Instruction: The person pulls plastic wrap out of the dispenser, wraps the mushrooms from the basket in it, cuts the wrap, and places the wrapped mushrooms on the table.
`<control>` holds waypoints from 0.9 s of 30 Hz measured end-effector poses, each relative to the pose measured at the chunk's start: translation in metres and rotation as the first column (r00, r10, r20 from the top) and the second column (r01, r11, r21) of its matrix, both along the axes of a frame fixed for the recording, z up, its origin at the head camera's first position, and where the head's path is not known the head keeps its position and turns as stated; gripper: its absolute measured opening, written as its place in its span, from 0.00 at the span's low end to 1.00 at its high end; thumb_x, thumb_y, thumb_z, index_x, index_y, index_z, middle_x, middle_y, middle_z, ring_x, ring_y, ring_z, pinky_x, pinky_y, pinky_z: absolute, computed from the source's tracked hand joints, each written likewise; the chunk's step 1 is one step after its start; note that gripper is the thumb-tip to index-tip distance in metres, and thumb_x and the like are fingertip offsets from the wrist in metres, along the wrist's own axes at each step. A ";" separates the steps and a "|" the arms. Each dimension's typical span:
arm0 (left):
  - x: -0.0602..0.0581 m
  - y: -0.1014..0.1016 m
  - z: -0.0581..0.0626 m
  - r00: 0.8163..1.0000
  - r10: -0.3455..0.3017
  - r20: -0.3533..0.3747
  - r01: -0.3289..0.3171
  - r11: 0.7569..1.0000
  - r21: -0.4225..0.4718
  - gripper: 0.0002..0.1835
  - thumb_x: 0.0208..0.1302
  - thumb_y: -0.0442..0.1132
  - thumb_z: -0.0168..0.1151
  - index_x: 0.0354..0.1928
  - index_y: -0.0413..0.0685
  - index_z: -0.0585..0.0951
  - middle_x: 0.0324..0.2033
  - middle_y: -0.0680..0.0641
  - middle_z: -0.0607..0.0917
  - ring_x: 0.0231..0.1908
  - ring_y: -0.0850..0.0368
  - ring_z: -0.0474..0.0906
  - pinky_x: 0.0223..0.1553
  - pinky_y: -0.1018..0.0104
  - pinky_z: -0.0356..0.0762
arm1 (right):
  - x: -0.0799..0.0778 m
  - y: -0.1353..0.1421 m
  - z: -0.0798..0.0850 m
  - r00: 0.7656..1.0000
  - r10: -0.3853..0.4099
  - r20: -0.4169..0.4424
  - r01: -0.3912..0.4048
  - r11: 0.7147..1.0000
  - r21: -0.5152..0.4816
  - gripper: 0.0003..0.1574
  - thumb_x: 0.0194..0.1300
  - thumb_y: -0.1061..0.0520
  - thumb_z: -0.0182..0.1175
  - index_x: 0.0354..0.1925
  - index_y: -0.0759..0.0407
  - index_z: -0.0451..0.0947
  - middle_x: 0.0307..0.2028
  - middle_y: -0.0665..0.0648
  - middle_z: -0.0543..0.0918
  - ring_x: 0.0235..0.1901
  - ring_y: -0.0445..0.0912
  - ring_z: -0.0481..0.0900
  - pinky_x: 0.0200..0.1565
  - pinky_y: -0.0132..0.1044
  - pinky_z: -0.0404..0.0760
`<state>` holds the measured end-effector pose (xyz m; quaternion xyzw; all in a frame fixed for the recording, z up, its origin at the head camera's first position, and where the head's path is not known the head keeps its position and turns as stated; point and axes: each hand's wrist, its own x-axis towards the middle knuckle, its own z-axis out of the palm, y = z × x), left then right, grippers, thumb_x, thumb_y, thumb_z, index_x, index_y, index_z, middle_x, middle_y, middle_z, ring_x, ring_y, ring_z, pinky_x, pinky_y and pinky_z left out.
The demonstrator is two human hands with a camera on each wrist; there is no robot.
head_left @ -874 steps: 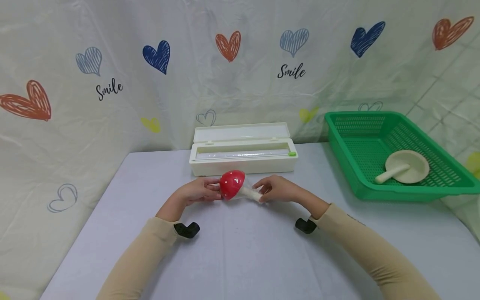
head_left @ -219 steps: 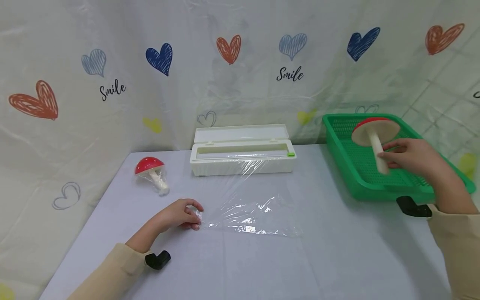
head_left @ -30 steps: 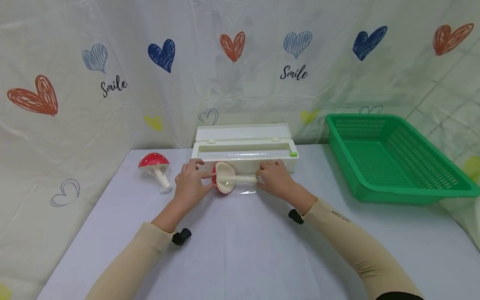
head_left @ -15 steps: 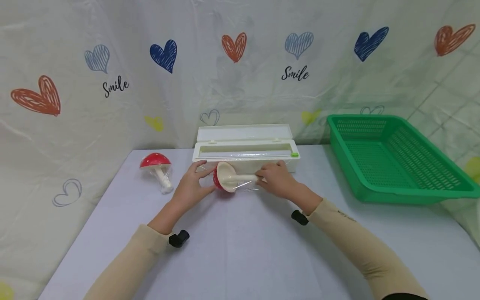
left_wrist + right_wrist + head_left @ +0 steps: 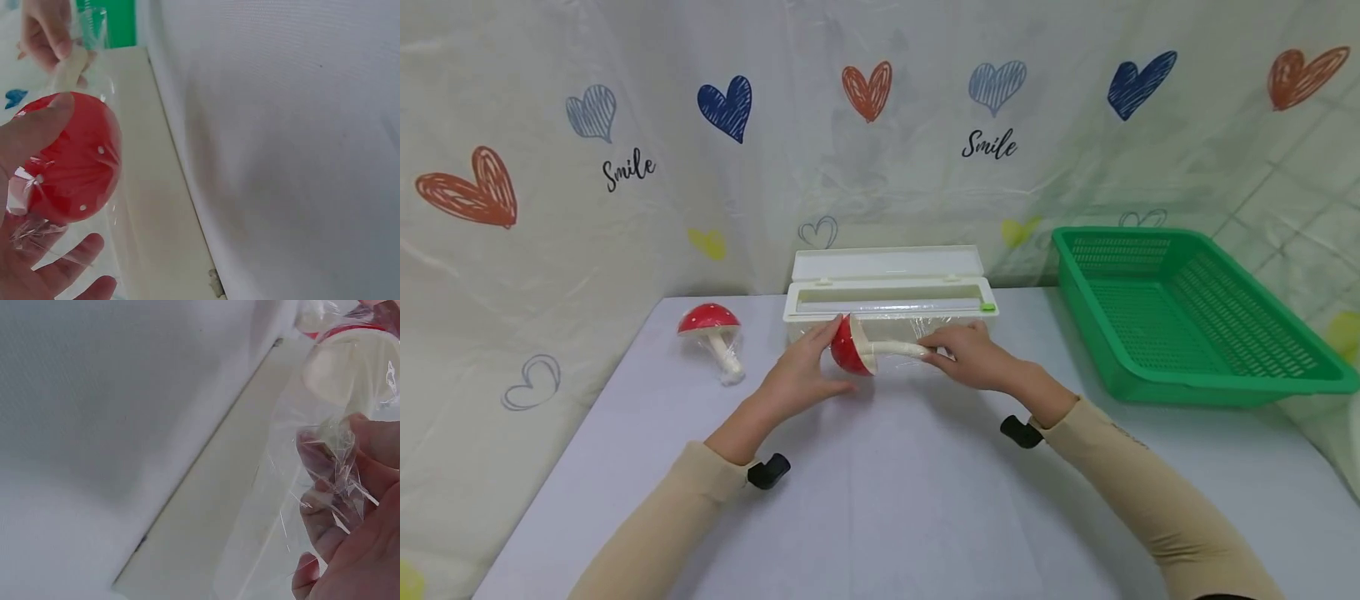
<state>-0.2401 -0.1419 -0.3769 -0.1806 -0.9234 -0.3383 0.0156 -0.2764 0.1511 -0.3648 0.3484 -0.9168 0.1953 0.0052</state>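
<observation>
A toy mushroom [image 5: 854, 348] with a red, white-dotted cap and pale stem lies sideways between my hands, just in front of the wrap dispenser [image 5: 796, 313]. My right hand [image 5: 976, 358] pinches the stem's end, clear cling film [image 5: 259, 487] bunched about its fingers in the right wrist view. At the cap my left hand [image 5: 793, 375] is spread, its fingers extended. One digit presses the red top [image 5: 81, 159] in the left wrist view, where film stretches over the cap. From the dispenser's front edge, film runs down behind the mushroom.
A second red-capped mushroom [image 5: 709, 318], wrapped in film, lies at the table's back left. The green basket [image 5: 1217, 393] stands at the right. Behind the dispenser with its raised lid [image 5: 887, 262] hangs a heart-patterned curtain [image 5: 917, 192].
The mushroom has rolled and lifted slightly, its red top now facing me instead of the pale underside. My left fingers shifted on the cap. Earlier, my right hand held this mushroom unwrapped over the basket.
</observation>
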 end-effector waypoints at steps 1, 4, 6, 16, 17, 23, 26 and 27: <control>-0.001 0.002 0.000 1.000 0.000 -0.003 0.000 1.000 0.013 0.56 0.53 0.41 0.82 0.80 0.47 0.58 0.73 0.43 0.68 0.72 0.45 0.64 0.65 0.47 0.71 | -0.001 0.001 0.001 1.000 0.010 0.023 -0.010 1.000 -0.015 0.14 0.74 0.57 0.62 0.55 0.56 0.86 0.38 0.49 0.86 0.35 0.44 0.77 0.43 0.50 0.60; -0.005 0.006 -0.003 1.000 0.012 -0.021 -0.011 0.999 0.032 0.57 0.52 0.37 0.82 0.81 0.50 0.57 0.73 0.44 0.67 0.72 0.46 0.64 0.65 0.47 0.72 | -0.002 0.005 0.004 0.997 0.047 0.066 -0.044 0.998 -0.046 0.15 0.75 0.58 0.60 0.55 0.58 0.85 0.34 0.48 0.84 0.32 0.42 0.74 0.43 0.49 0.59; -0.008 0.009 -0.005 0.998 0.021 -0.052 -0.018 0.999 0.043 0.56 0.51 0.36 0.82 0.79 0.50 0.58 0.72 0.44 0.68 0.70 0.46 0.65 0.64 0.47 0.73 | -0.002 0.007 0.006 0.995 0.065 0.080 -0.060 0.997 -0.057 0.15 0.76 0.58 0.59 0.56 0.58 0.85 0.33 0.47 0.82 0.31 0.42 0.73 0.43 0.49 0.58; -0.010 0.009 -0.005 0.993 0.027 -0.112 -0.012 0.991 0.134 0.45 0.54 0.39 0.81 0.72 0.49 0.66 0.64 0.45 0.77 0.63 0.47 0.72 0.59 0.48 0.79 | -0.005 0.004 0.009 1.000 0.010 0.003 -0.010 1.000 -0.023 0.16 0.76 0.55 0.60 0.58 0.57 0.81 0.37 0.46 0.83 0.36 0.45 0.76 0.45 0.53 0.61; -0.011 0.008 -0.005 0.994 0.025 -0.111 -0.008 0.990 0.144 0.45 0.55 0.39 0.81 0.72 0.49 0.66 0.63 0.45 0.77 0.63 0.47 0.73 0.58 0.48 0.79 | -0.004 0.003 0.009 1.000 -0.003 -0.016 0.003 1.000 -0.018 0.17 0.76 0.54 0.60 0.59 0.58 0.80 0.38 0.46 0.84 0.36 0.46 0.76 0.45 0.53 0.61; -0.014 0.002 -0.009 0.996 0.056 -0.063 -0.039 0.969 0.244 0.45 0.53 0.40 0.82 0.72 0.48 0.69 0.61 0.43 0.80 0.60 0.46 0.76 0.57 0.47 0.80 | -0.001 -0.003 0.005 0.996 -0.047 -0.074 0.042 0.996 -0.080 0.14 0.75 0.56 0.61 0.54 0.60 0.79 0.44 0.54 0.84 0.41 0.50 0.79 0.49 0.53 0.68; -0.017 0.001 -0.009 0.997 0.080 -0.022 -0.070 0.949 0.307 0.44 0.54 0.42 0.82 0.72 0.48 0.70 0.61 0.43 0.80 0.61 0.45 0.76 0.58 0.46 0.78 | 0.000 -0.005 0.003 0.998 -0.061 -0.013 0.058 0.985 -0.164 0.13 0.77 0.58 0.59 0.54 0.63 0.79 0.47 0.58 0.82 0.43 0.52 0.79 0.47 0.49 0.77; -0.018 0.000 -0.009 0.996 0.086 -0.004 -0.080 0.941 0.328 0.44 0.54 0.42 0.81 0.72 0.49 0.70 0.62 0.43 0.80 0.62 0.45 0.76 0.59 0.46 0.78 | 0.001 -0.005 0.003 0.998 -0.063 0.017 0.065 0.979 -0.193 0.14 0.77 0.58 0.58 0.55 0.65 0.79 0.48 0.60 0.82 0.43 0.52 0.79 0.45 0.48 0.79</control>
